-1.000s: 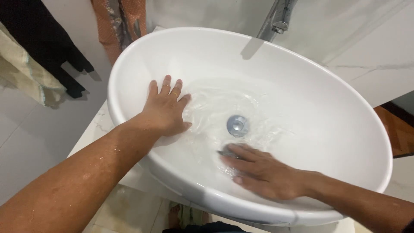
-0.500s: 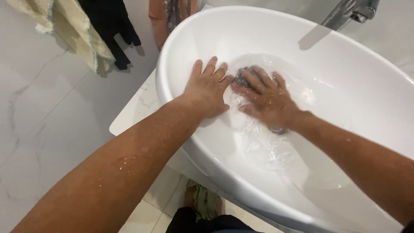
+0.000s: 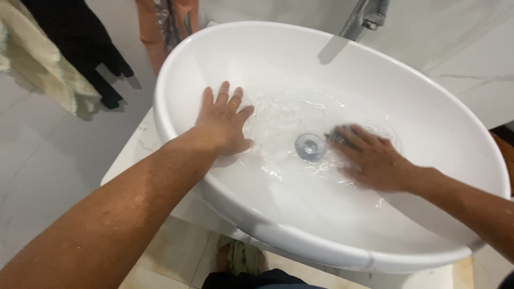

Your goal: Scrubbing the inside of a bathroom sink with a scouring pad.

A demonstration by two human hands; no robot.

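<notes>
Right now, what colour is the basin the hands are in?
Plain glossy white basin, seen best in the head view.

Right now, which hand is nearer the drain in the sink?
Right. The right hand lies just beside the drain, pressing a dark scrubber; the left hand rests flat farther off on the basin's wall.

drain (image 3: 310,145) mid-sink (image 3: 428,115) | left hand (image 3: 224,124) left | right hand (image 3: 375,160) right, on scrubber (image 3: 340,131)

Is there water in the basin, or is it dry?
Water in it: a shallow rippled pool lies over the basin floor around the drain.
</notes>
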